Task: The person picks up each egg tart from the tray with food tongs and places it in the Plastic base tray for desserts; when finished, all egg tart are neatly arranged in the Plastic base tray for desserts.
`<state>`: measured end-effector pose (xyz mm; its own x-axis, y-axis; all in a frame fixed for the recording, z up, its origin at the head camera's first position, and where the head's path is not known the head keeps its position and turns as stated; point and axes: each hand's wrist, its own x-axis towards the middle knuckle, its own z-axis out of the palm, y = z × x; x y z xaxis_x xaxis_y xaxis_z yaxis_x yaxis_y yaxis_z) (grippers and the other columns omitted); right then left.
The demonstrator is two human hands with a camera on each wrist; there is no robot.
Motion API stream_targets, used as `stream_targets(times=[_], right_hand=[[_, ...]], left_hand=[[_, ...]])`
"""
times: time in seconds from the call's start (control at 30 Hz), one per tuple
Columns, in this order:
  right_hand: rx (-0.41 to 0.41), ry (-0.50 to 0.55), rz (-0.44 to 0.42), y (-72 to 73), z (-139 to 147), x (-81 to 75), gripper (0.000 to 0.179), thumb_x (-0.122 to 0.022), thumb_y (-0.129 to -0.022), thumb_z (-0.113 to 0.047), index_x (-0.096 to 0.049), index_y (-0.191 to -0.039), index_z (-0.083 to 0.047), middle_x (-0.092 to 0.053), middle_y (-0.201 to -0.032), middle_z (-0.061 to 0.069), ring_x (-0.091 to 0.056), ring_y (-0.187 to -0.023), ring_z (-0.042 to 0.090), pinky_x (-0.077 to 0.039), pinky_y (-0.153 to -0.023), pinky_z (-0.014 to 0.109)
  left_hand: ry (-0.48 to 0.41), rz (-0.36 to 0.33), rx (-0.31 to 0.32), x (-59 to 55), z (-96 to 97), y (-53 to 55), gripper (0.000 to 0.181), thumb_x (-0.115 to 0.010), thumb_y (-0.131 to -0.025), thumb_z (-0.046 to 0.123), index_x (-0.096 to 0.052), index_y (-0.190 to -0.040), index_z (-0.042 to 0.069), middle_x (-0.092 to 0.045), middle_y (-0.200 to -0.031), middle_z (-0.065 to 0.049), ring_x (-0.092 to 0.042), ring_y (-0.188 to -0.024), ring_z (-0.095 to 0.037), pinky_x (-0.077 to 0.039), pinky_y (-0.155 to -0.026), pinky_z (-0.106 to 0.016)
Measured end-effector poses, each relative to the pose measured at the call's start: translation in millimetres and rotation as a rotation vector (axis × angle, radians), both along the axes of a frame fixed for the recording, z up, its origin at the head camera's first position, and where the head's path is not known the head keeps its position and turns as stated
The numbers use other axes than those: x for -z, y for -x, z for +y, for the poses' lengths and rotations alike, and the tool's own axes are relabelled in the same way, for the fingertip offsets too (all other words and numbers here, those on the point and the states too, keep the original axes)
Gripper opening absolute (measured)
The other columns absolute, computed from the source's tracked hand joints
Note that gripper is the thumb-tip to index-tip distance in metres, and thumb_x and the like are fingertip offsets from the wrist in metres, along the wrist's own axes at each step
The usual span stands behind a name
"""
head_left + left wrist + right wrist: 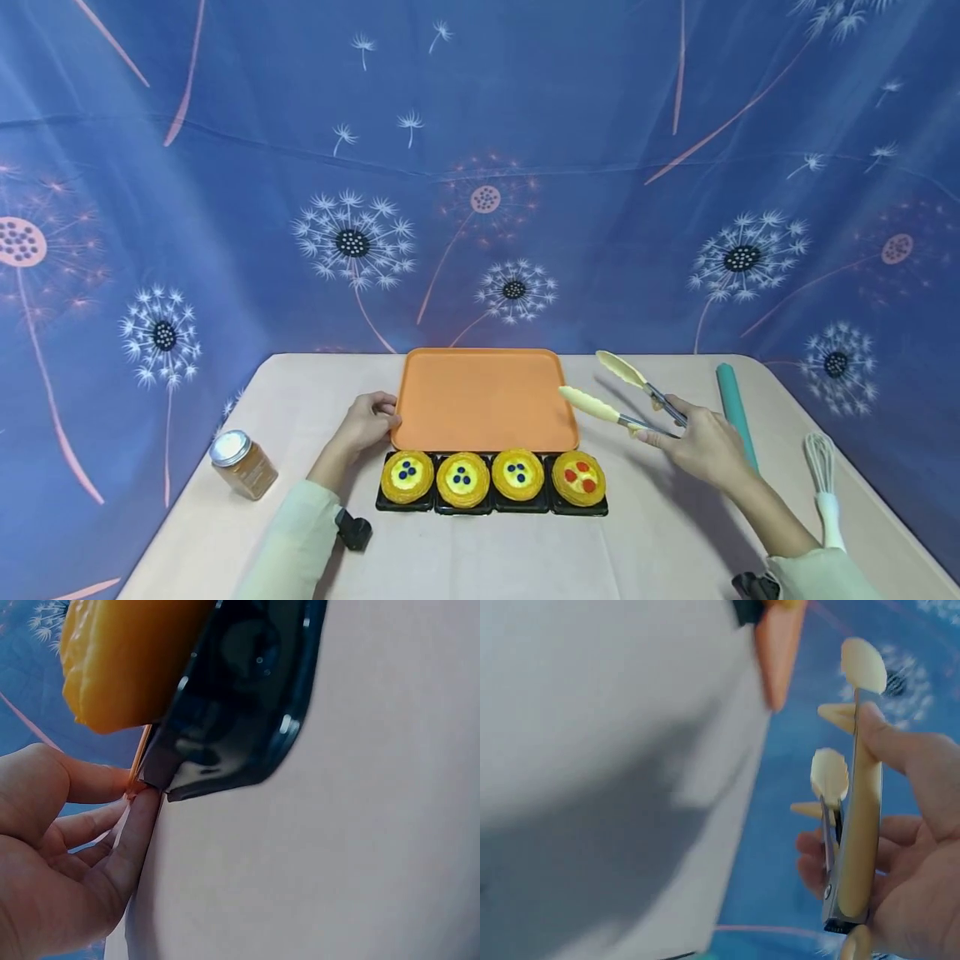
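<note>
My left hand (369, 421) pinches the left edge of an orange tray (487, 400) between thumb and fingers, as the left wrist view shows at the tray's rim. Off to the tray's right, my right hand (701, 442) grips a pair of tongs (860, 832) with cream tips and metal arms. The tongs' tips are spread apart, with nothing between them, and one overlaps the tray's right edge in the head view. Along the tray's near side stands a row of egg tarts in black plastic holders (405, 504): three blue-dotted tarts (462, 479) and one red-dotted tart (579, 478) at the right end.
A glass jar (251, 475) with a silver lid stands at the left table edge. On the right lie a teal rod (737, 415) and a whisk (825, 483) with a white handle. Behind the table (480, 558) hangs a blue dandelion-print cloth (600, 208).
</note>
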<state>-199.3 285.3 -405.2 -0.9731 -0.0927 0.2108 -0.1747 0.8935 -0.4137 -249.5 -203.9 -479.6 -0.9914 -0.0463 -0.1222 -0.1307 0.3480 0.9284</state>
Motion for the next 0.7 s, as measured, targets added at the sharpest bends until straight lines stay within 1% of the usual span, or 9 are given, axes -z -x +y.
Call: stream_targets(times=[0.03, 0.07, 0.1, 0.23, 0.33, 0.37, 0.47, 0.53, 0.7], right_hand=[[0.02, -0.005, -0.014, 2.9, 4.5, 4.2, 0.092, -0.077, -0.081, -0.053, -0.048, -0.138, 0.012, -0.042, -0.052, 0.002, -0.029, -0.044, 0.013, -0.029, -0.042, 0.031], [0.036, -0.012, -0.024, 5.3, 8.0, 8.7, 0.092, -0.076, -0.081, -0.054, -0.048, -0.138, 0.013, -0.042, -0.053, 0.0, -0.031, -0.044, 0.013, -0.029, -0.042, 0.031], [0.053, -0.017, -0.037, 7.6, 10.5, 13.1, 0.092, -0.075, -0.082, -0.056, -0.048, -0.137, 0.013, -0.039, -0.051, -0.001, -0.033, -0.045, 0.014, -0.03, -0.042, 0.031], [0.136, -0.043, -0.07, 14.4, 13.3, 28.4, 0.088, -0.074, -0.082, -0.056, -0.053, -0.129, 0.015, -0.044, -0.057, 0.001, -0.041, -0.052, 0.019, -0.03, -0.045, 0.032], [0.193, -0.046, -0.068, 17.6, 8.8, 35.2, 0.07, -0.076, -0.081, -0.051, -0.06, -0.108, 0.011, -0.041, -0.058, 0.003, -0.041, -0.053, 0.022, -0.029, -0.045, 0.032], [0.203, -0.043, -0.062, 18.4, 6.9, 36.5, 0.064, -0.077, -0.08, -0.049, -0.059, -0.1, 0.01, -0.039, -0.059, 0.004, -0.041, -0.052, 0.022, -0.029, -0.044, 0.033], [0.222, -0.04, -0.065, 19.0, -0.8, 38.3, 0.055, -0.078, -0.08, -0.046, -0.056, -0.085, 0.004, -0.042, -0.059, 0.006, -0.043, -0.051, 0.023, -0.032, -0.042, 0.034], [0.232, -0.046, -0.074, 18.3, -5.6, 37.8, 0.057, -0.078, -0.08, -0.047, -0.056, -0.085, 0.006, -0.046, -0.061, 0.008, -0.045, -0.051, 0.024, -0.034, -0.041, 0.036], [0.245, -0.091, -0.117, 13.5, -15.3, 34.0, 0.064, -0.076, -0.081, -0.049, -0.057, -0.097, 0.011, -0.051, -0.063, 0.012, -0.047, -0.052, 0.028, -0.036, -0.042, 0.04]], left_hand=[[0.004, 0.0, 0.0, -0.2, -0.4, 0.2, 0.034, -0.062, -0.087, -0.006, -0.058, -0.12, -0.012, -0.056, -0.095, -0.015, -0.059, -0.074, -0.021, -0.057, -0.061, -0.031], [0.003, 0.001, 0.002, -0.5, -0.6, 0.2, 0.034, -0.062, -0.088, -0.006, -0.058, -0.121, -0.012, -0.056, -0.095, -0.015, -0.059, -0.074, -0.021, -0.057, -0.061, -0.032], [-0.001, -0.003, -0.001, -0.7, -0.7, 0.4, 0.034, -0.062, -0.087, -0.006, -0.058, -0.121, -0.012, -0.056, -0.095, -0.015, -0.058, -0.074, -0.021, -0.057, -0.062, -0.032], [-0.008, -0.01, 0.007, -0.6, 0.1, 0.2, 0.033, -0.062, -0.087, -0.006, -0.058, -0.12, -0.012, -0.056, -0.095, -0.015, -0.059, -0.074, -0.021, -0.058, -0.062, -0.033], [-0.014, -0.011, 0.014, -0.2, 0.3, 0.2, 0.033, -0.062, -0.087, -0.006, -0.058, -0.12, -0.012, -0.056, -0.095, -0.015, -0.059, -0.074, -0.022, -0.058, -0.063, -0.033], [-0.016, -0.011, 0.015, -0.3, 0.4, 0.1, 0.033, -0.062, -0.087, -0.006, -0.058, -0.12, -0.012, -0.056, -0.095, -0.015, -0.059, -0.074, -0.022, -0.058, -0.063, -0.033], [-0.025, -0.018, 0.006, 0.1, 0.2, 0.5, 0.033, -0.062, -0.088, -0.006, -0.058, -0.12, -0.012, -0.056, -0.095, -0.015, -0.06, -0.075, -0.022, -0.058, -0.064, -0.033], [-0.024, -0.017, 0.006, -0.2, 0.0, 0.5, 0.032, -0.062, -0.088, -0.006, -0.058, -0.12, -0.012, -0.056, -0.095, -0.015, -0.06, -0.074, -0.022, -0.058, -0.063, -0.033], [-0.02, -0.016, 0.007, -1.9, -0.3, 0.2, 0.032, -0.061, -0.089, -0.006, -0.057, -0.12, -0.012, -0.056, -0.095, -0.015, -0.06, -0.074, -0.022, -0.058, -0.063, -0.033]])
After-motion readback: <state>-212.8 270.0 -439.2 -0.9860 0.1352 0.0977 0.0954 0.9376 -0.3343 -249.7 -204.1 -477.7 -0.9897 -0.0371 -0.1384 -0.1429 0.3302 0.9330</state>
